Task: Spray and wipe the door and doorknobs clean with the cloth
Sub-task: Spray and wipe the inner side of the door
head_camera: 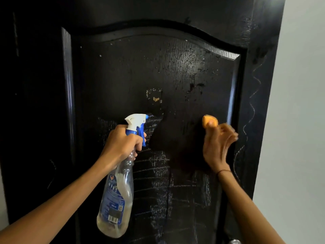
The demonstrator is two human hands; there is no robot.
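Wet, chalk-scribbled black door point(133, 71) fills the view beside a pale wall point(302, 103).

Dim scene, glare on wet black door point(184, 67), right hand point(218, 145) motion-blurred

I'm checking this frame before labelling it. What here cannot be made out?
- Doorknob: head view, cut off by the bottom edge; only a sliver shows.
- Cloth: mostly hidden inside the right hand; motion blur smears the fingers.
- Spray bottle label: print too small to read.
- Left hand: its grip hides the bottle's neck.
- Door left side: too dark to judge whether it is clean.
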